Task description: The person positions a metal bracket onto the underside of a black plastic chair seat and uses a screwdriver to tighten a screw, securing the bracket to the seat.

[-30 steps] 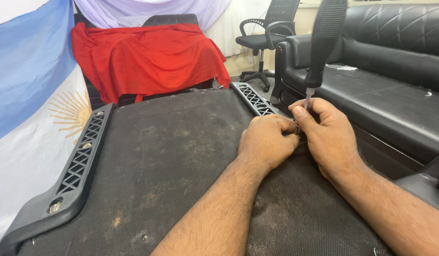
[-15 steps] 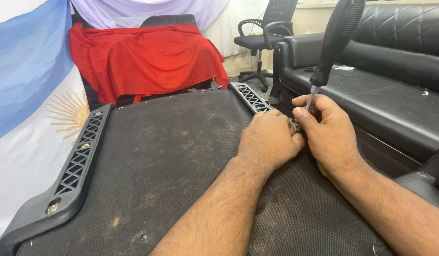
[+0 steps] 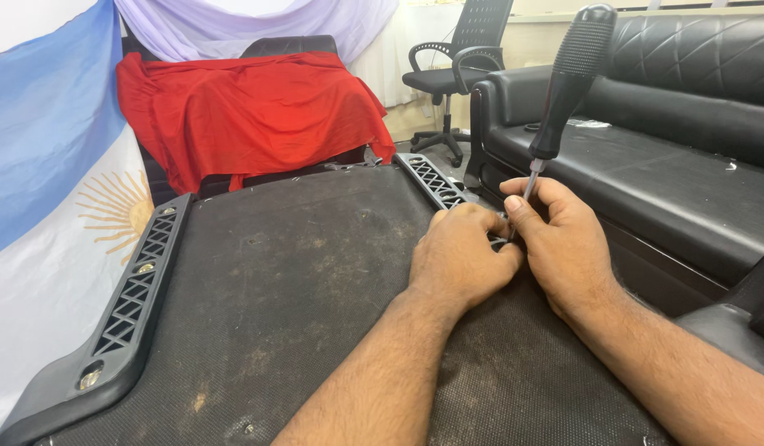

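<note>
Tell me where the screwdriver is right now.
In the head view the screwdriver stands nearly upright at upper right, its shaft pinched by the right hand at the right slotted black rail.

A dusty dark fabric panel [image 3: 299, 297] carries the work. Black lattice rails run along its left edge [image 3: 134, 301] and right edge [image 3: 434, 180]. Both hands [image 3: 514, 248] rest at the right edge.

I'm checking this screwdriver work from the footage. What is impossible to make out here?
Head view only:
- Screwdriver tip and whatever it meets: hidden behind the right hand and left hand.
- Right-side plastic bracket: its near end is covered by both hands.
- Red cloth: hides what it drapes.
- Black panel: cut off by the bottom edge.
</note>
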